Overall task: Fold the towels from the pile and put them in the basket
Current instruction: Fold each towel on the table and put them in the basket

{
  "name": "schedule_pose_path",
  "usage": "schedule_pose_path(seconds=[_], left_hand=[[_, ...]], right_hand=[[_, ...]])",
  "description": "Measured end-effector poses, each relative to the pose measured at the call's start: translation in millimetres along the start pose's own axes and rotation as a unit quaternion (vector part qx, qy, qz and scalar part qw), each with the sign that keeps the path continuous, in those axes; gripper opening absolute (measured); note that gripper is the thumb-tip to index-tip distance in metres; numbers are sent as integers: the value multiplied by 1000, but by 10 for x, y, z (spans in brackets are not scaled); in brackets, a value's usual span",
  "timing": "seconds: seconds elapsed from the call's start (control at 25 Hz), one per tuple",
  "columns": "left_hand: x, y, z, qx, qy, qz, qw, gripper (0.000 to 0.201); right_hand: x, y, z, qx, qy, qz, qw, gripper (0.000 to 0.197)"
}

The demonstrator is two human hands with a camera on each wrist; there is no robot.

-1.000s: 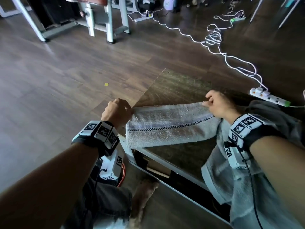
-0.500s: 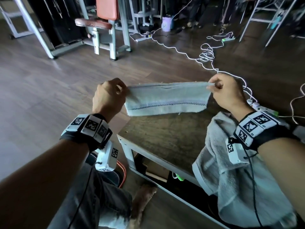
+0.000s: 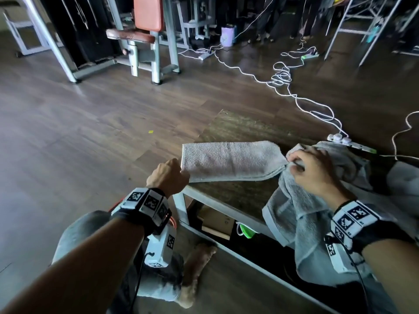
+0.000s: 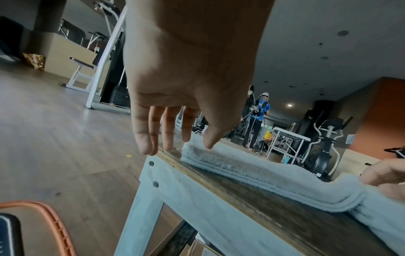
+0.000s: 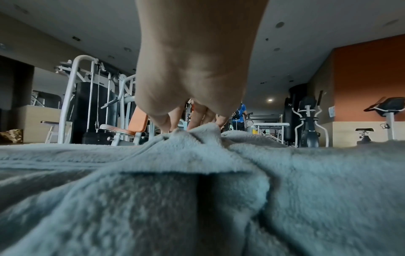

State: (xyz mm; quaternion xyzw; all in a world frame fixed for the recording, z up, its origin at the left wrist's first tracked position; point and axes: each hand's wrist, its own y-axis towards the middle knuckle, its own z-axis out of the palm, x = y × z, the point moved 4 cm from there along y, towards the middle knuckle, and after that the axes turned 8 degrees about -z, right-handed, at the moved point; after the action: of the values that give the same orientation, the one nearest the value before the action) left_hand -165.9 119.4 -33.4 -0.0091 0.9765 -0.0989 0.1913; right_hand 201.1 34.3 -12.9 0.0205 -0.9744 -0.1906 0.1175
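Note:
A grey towel, folded into a long band, lies flat across the low wooden table. My left hand is at its left near corner. In the left wrist view the fingers of this hand hang straight, and only the thumb tip touches the towel. My right hand pinches the towel's right near corner, where the fabric bunches under the fingertips. The pile of grey towels lies under my right wrist and spills over the table's front edge.
An orange plastic rim, perhaps the basket, sits on the floor below my left wrist. A power strip and white cables lie beyond the table. Gym machines stand at the back, and my bare foot is near the table's frame.
Half a second ago both hands held the towel stretched in the air. Now it lies folded on the table and my left hand has let go of its end.

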Motion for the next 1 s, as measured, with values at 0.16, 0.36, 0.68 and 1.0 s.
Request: schedule_pose_path(seconds=[0.16,0.36,0.68,1.0], left_hand=[[6,57,26,-10,24,-64,998,55],[16,8,124,-2,22,-112,993,82],[-300,37,58,-61,45,0,997,72],[-531,-34,284,-46,1,180,983,32]], right_hand=[[80,49,113,5,-59,-2,998,14],[-69,113,229,140,-62,81,985,32],[-548,-156,-31,220,-154,171,948,47],[-23,10,225,100,-19,162,982,31]])
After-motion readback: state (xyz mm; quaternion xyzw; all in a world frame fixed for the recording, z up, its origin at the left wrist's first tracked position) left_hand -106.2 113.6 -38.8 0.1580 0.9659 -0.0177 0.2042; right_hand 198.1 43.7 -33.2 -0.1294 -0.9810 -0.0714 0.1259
